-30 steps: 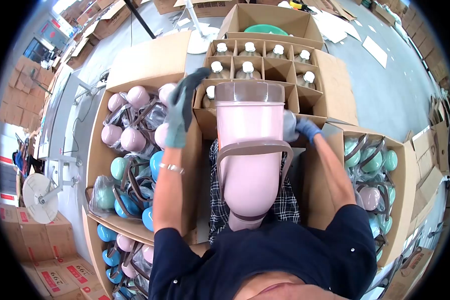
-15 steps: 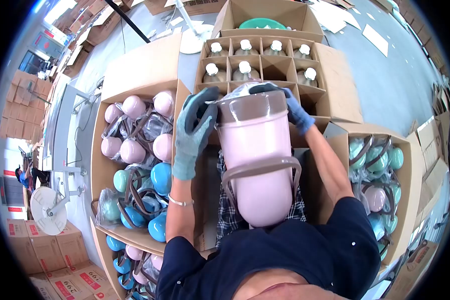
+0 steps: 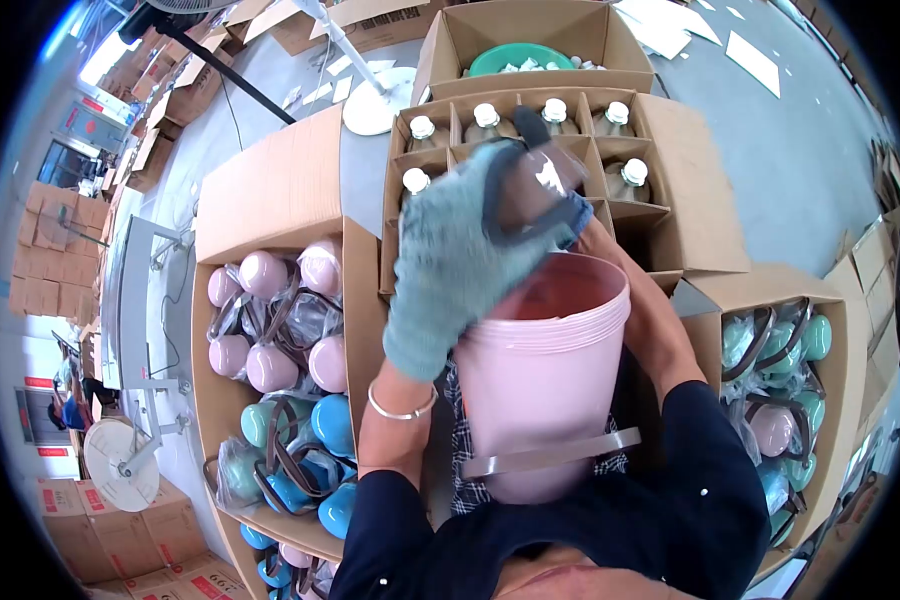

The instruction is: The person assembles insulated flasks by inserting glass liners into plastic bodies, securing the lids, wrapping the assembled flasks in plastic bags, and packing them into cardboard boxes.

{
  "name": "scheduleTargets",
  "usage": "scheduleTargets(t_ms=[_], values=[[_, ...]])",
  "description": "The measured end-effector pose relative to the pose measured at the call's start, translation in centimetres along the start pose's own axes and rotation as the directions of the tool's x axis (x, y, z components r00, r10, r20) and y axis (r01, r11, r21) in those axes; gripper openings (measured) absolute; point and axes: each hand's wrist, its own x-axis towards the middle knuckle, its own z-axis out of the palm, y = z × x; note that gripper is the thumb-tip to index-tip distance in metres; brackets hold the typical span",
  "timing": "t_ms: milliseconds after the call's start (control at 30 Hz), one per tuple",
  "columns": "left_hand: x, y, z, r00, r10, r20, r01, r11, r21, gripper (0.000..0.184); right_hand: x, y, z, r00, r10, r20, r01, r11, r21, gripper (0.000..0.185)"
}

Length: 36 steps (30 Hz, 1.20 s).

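Two hands (image 3: 450,262) hold one brown top (image 3: 532,188) — one pot (image 3: 542,385) (open); six bottles (image 3: 631,182).

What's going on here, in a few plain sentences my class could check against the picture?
A person wearing gloves grips a motion-blurred brown piece with the left hand, above a pink container that is open at the top. The right hand is at the piece's far side, mostly hidden. Beyond them, a divided carton holds white-capped bottles; open cartons of pink, blue and green items flank the person.
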Motion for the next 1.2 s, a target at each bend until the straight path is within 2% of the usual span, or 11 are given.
scheduleTargets(t_ms=[100, 133, 200, 267, 333, 400, 533, 600, 700, 800, 1200], values=[[2.4, -5.9, 0.4, 0.941, -0.333, 0.052, 0.336, 0.912, -0.234, 0.032, -0.3, -8.2, 3.9, 0.987, -0.145, -0.075, 0.076, 0.814, -0.575, 0.043], [1.8, -10.6, 2.0, 0.900, -0.423, 0.106, 0.408, 0.734, -0.543, 0.025, 0.0, -9.8, 4.0, 0.919, 0.260, -0.296, -0.297, 0.951, -0.087, 0.043], [0.5, -13.9, 5.2, 0.815, -0.576, -0.061, 0.429, 0.672, -0.604, 0.025, -0.5, -12.0, 6.2, 0.957, -0.285, 0.059, 0.170, 0.385, -0.907, 0.047], [0.0, -14.4, 7.8, 0.731, -0.666, -0.149, 0.423, 0.614, -0.667, 0.027, -2.8, -12.0, 7.7, 0.923, -0.240, 0.301, 0.348, 0.186, -0.919, 0.054], [0.0, -14.2, 9.7, 0.689, -0.632, -0.354, 0.351, 0.718, -0.601, 0.031, -4.9, -12.2, 7.0, 0.876, 0.358, -0.323, -0.414, 0.213, -0.885, 0.061], [-0.5, -14.4, 10.4, 0.678, -0.684, -0.269, 0.326, 0.608, -0.724, 0.031, -5.5, -12.2, 5.6, 0.870, 0.367, -0.329, -0.462, 0.375, -0.804, 0.063], [-0.8, -13.6, 12.4, 0.748, -0.637, -0.187, 0.330, 0.601, -0.728, 0.033, -4.0, -13.5, 6.3, 0.937, -0.228, 0.266, 0.223, -0.198, -0.954, 0.061], [-1.3, -13.6, 13.9, 0.744, -0.475, -0.470, 0.231, 0.843, -0.487, 0.030, -4.5, -13.0, 3.3, 0.881, 0.472, -0.034, -0.041, 0.005, -0.999, 0.059], [-2.1, -13.2, 12.7, 0.759, -0.568, -0.319, 0.171, 0.646, -0.744, 0.029, -5.2, -12.9, -5.8, 0.779, 0.437, -0.451, -0.628, 0.536, -0.565, 0.036], [-6.5, -19.6, 15.9, 0.921, -0.378, 0.092, 0.367, 0.763, -0.532, 0.044, -7.7, -13.9, -12.8, 0.918, -0.029, -0.395, -0.361, -0.471, -0.805, 0.055], [-3.2, -14.1, 18.7, 0.962, -0.096, 0.257, 0.169, -0.527, -0.833, 0.046, -4.4, -23.2, -0.9, 0.994, -0.108, -0.008, -0.070, -0.585, -0.808, 0.056]])
